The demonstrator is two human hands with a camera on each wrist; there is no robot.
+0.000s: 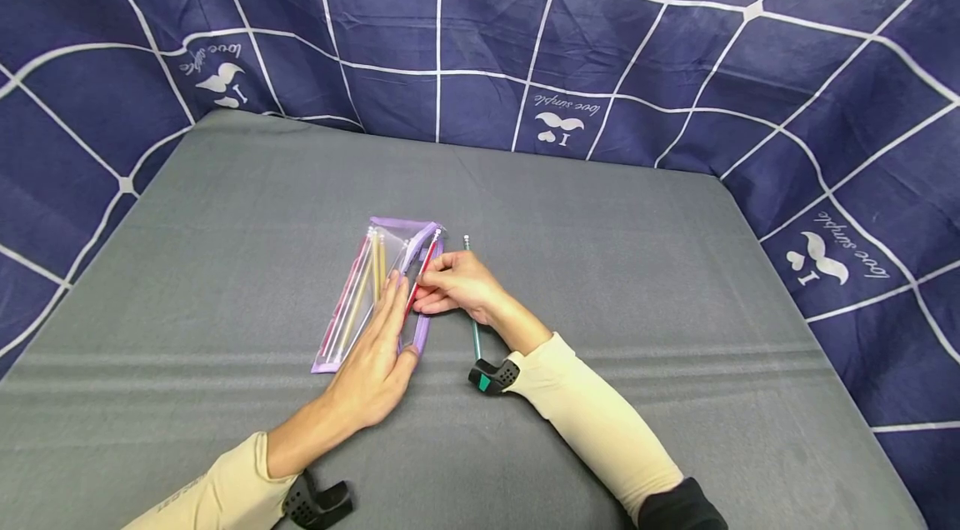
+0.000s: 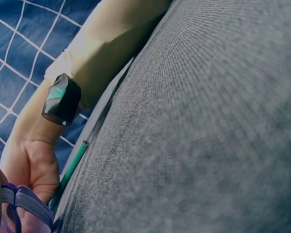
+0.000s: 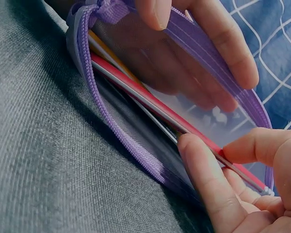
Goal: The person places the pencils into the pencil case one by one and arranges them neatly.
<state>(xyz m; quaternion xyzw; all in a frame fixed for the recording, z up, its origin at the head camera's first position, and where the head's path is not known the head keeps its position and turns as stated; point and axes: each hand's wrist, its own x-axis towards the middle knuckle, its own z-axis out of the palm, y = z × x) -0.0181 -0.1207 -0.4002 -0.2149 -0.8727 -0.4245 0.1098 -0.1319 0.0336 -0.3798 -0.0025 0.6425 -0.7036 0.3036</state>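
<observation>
A clear pencil case (image 1: 324, 367) with purple trim lies on the grey table, several pencils visible inside it. My left hand (image 1: 378, 363) lies along the case with long, straight fingers. In the right wrist view, the left fingers (image 3: 228, 46) stand on both sides of the raised zipper edge, holding the mouth apart. My right hand (image 1: 459, 287) pinches a red pencil (image 3: 150, 104) between thumb and fingertips; most of its length is inside the open mouth. A green pencil (image 1: 476, 338) lies on the table under the right wrist, partly hidden by that hand.
The grey cloth-covered table (image 1: 637, 280) spreads around the case. A dark blue curtain (image 1: 487, 22) with white grid lines hangs along its back and sides. Black wrist devices (image 1: 495, 377) sit below both wrists.
</observation>
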